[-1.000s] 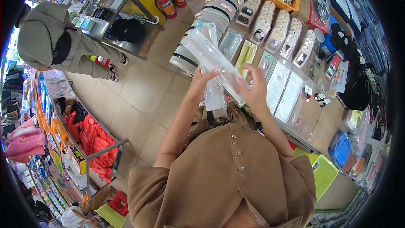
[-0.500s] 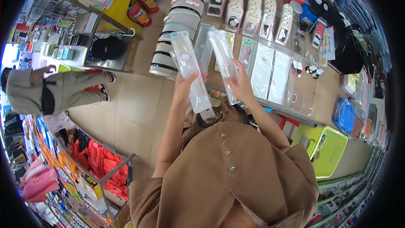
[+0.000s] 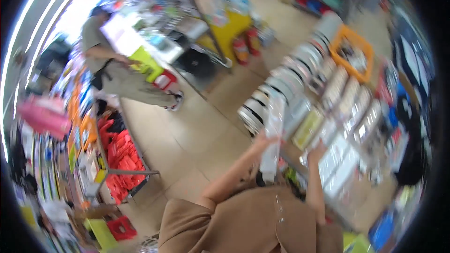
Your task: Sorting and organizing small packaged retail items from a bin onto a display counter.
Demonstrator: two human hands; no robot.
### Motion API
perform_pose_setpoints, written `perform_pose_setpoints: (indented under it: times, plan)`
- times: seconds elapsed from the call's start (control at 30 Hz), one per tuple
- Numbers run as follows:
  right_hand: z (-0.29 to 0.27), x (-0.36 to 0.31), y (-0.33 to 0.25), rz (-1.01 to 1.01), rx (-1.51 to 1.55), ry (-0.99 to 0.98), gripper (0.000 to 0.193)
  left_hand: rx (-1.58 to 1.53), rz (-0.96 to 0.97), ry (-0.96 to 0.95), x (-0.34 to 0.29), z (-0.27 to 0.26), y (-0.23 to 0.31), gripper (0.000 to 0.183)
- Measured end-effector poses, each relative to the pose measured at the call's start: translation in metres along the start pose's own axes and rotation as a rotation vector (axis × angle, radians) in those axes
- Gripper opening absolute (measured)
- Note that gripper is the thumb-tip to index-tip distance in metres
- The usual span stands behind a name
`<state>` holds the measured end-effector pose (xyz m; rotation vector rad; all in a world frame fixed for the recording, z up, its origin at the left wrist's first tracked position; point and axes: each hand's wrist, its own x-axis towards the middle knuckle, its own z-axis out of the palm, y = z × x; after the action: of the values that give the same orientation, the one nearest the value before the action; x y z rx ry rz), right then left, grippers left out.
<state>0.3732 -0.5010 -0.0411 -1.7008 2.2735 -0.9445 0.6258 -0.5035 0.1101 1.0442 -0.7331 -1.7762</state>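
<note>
My left hand (image 3: 266,142) is closed around a packaged comb (image 3: 273,129), a long narrow clear pack held upright in front of my body. Its teeth showed in the earlier frame but are smeared now. Just to the right, over the front of the display table, my right hand (image 3: 317,152) is closed on a second long clear pack (image 3: 323,133). Motion blur hides what is inside that one. Beyond my left hand stands a column of headbands (image 3: 288,77) on a white roll. White flat packs (image 3: 338,166) lie on the table beside my right hand.
An orange basket (image 3: 352,32) of small goods stands at the table's far end. Red fire extinguishers (image 3: 241,50) stand past the aisle. Another person (image 3: 105,56) stands at a counter on the left. A metal-framed bin of red bags (image 3: 123,159) is at the near left.
The view has swung left and blurred, so the table and my hands sit farther right. Both hands still hold their packs. The other person now stands more upright in view.
</note>
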Motion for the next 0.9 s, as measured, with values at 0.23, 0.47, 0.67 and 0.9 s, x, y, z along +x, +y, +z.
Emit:
perform_pose_setpoints:
  times: [0.23,0.47,0.67,0.9]
  plan:
    - [-0.007,0.011,-0.014,-0.017,-0.502,-0.201,0.028,-0.132,0.072,-0.001,-0.023,-0.006,0.015,0.041]
    - [-0.006,0.034,-0.006,-0.127,-0.494,-0.396,0.037,-0.137,0.111,-0.004,-0.019,-0.01,0.025,0.043]
    - [-0.009,0.044,-0.003,-0.07,-0.494,-0.379,0.051,-0.102,0.064,0.005,-0.019,-0.008,0.024,0.045]
    - [-0.024,0.043,-0.025,-0.092,-0.211,-0.243,0.042,-0.189,0.026,-0.005,-0.014,-0.004,0.018,0.034]
